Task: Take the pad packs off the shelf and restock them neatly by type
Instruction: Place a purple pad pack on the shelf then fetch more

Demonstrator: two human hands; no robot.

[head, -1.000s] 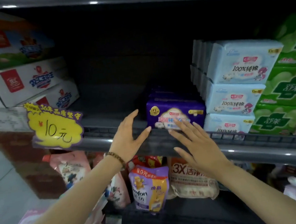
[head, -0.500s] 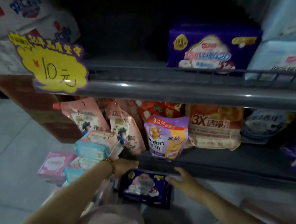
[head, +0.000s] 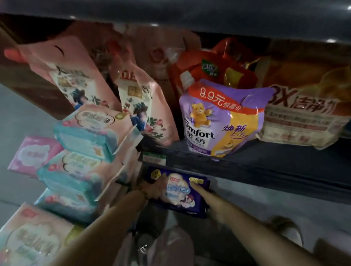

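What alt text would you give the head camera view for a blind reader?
A left hand and right hand hold a purple pack between them, below a shelf of pouches. Teal and pink packs are stacked at left.

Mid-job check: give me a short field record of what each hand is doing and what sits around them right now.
left: left hand grips the left end of the dark purple pad pack
right: right hand grips its right end, thumb on the face
pack position: low, just below the lower shelf
beside hands: teal-and-pink pad packs stacked at left, pink pack beyond them
on shelf: Comfort pouch, pink pouches, orange pack
image: motion-blurred
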